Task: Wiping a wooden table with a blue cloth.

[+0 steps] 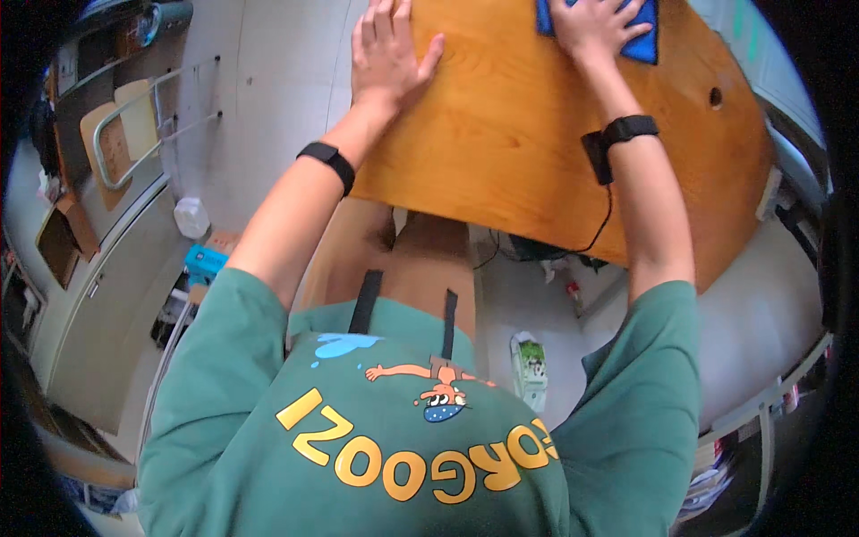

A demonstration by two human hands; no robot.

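My left hand (389, 55) rests at the left edge of a brown wooden tabletop (483, 134), fingers stretched out and thumb apart, with nothing in it. At the top of the view my right hand (598, 31) lies flat with spread fingers on a blue cloth (642, 46) with a dark border. The cloth is on the tabletop, partly covered by that hand and cut off by the upper edge. A black band (327, 166) circles my left wrist. Another black band (630, 131), with a small dark box and a cable, is on my right wrist.
A round hole (715, 97) pierces the tabletop on the right. The cable (601, 231) hangs over its near edge. A green-and-white package (530, 369) stands below. Folding chairs (121, 139) are at the left, with a white jug (191, 217) and a blue box (206, 263) nearby.
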